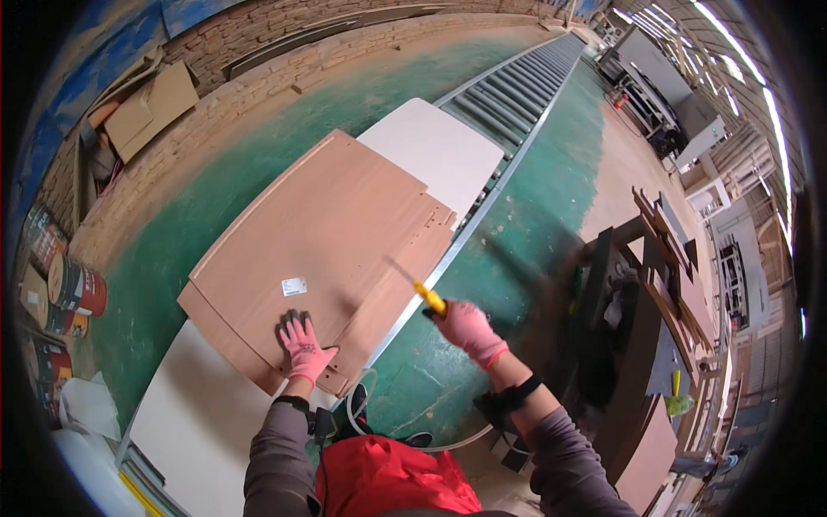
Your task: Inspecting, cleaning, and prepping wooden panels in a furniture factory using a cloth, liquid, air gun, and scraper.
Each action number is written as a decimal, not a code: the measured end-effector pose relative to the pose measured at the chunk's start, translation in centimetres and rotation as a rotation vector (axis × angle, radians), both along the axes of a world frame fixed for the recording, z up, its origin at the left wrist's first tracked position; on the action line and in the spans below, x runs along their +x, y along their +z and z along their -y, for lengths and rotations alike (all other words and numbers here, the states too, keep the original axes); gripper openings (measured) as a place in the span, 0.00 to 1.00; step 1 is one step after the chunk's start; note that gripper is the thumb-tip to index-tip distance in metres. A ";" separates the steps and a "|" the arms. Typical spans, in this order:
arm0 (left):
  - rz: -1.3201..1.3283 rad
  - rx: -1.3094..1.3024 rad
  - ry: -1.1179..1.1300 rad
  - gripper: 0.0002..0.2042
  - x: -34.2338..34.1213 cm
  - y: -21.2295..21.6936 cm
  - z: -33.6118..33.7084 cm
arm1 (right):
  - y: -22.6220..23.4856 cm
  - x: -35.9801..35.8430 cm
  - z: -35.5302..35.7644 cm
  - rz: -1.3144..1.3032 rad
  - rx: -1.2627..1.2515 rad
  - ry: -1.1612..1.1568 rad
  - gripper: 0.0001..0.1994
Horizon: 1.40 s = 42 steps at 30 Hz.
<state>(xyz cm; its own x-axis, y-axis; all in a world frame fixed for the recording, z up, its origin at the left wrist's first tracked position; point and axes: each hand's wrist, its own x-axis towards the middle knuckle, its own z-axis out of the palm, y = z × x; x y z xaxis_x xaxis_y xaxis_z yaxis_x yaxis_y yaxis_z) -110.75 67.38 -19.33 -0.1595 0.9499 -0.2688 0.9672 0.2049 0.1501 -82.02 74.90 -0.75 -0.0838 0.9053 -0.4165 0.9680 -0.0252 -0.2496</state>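
My left hand, in a pink glove, lies flat with fingers spread on the near edge of a stack of brown wood panels. A small white label sits on the top panel just beyond that hand. My right hand, also in a pink glove, grips a tool with a yellow handle. Its thin shaft points up and left over the panels' right edge and is blurred. The panels rest on a roller conveyor.
White boards lie before and behind the brown panels. Paint cans stand at the left by a brick wall. A dark cart with wood pieces stands at the right. The floor is green.
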 end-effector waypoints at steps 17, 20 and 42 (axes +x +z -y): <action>-0.165 -0.396 -0.049 0.52 0.9 -0.2 -2.1 | -5.2 -9.5 1.0 -0.091 -0.141 0.369 0.19; -0.176 -0.333 -0.017 0.39 1.3 -1.3 -1.3 | -4.9 -10.3 4.3 -0.168 -0.303 0.415 0.19; -0.193 -0.007 0.154 0.29 12.3 0.0 10.2 | -2.8 14.8 6.5 -0.793 -0.517 -0.278 0.08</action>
<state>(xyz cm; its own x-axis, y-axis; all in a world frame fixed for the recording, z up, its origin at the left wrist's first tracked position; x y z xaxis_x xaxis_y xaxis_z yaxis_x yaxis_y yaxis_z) -98.49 57.18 -19.34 -0.3510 0.9088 -0.2255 0.9352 0.3522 -0.0360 -67.27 68.41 -3.60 -0.3218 0.6572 -0.6816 0.4680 -0.5155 -0.7178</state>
